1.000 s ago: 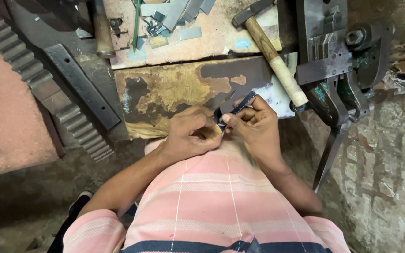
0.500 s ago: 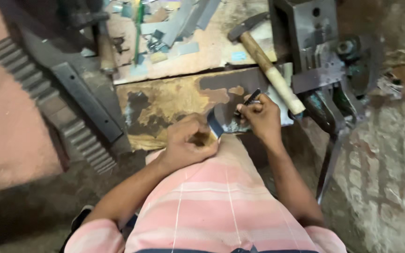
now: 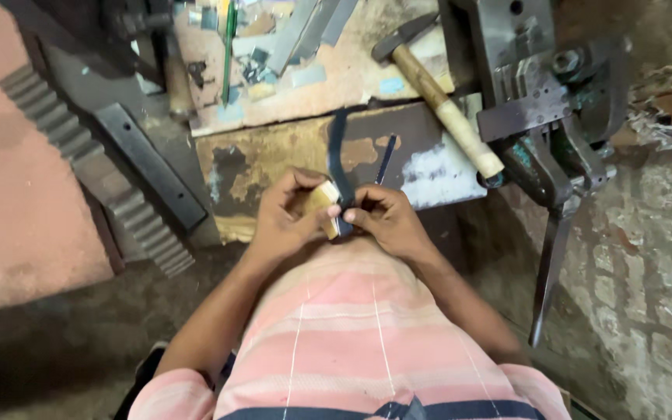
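My left hand (image 3: 285,218) grips a small tan wooden block (image 3: 323,200), a handle-like piece, in front of my chest. My right hand (image 3: 386,220) pinches the lower end of a dark curved metal strip (image 3: 338,155) that rises from the block toward the workbench. A second thin dark rod (image 3: 385,159) sticks up between the fingers of my right hand. Both hands touch each other over the near edge of the worn metal plate (image 3: 274,155).
A wooden-handled hammer (image 3: 445,109) lies diagonally on the bench. A heavy metal press with a long lever (image 3: 550,202) stands at the right. Metal scraps (image 3: 289,31) litter the board behind. A toothed rack (image 3: 95,167) and a flat bar (image 3: 149,163) lie at the left.
My hands came together again after parting briefly. The curved strip now stands upright from the block, held by both hands. The view has shifted slightly.
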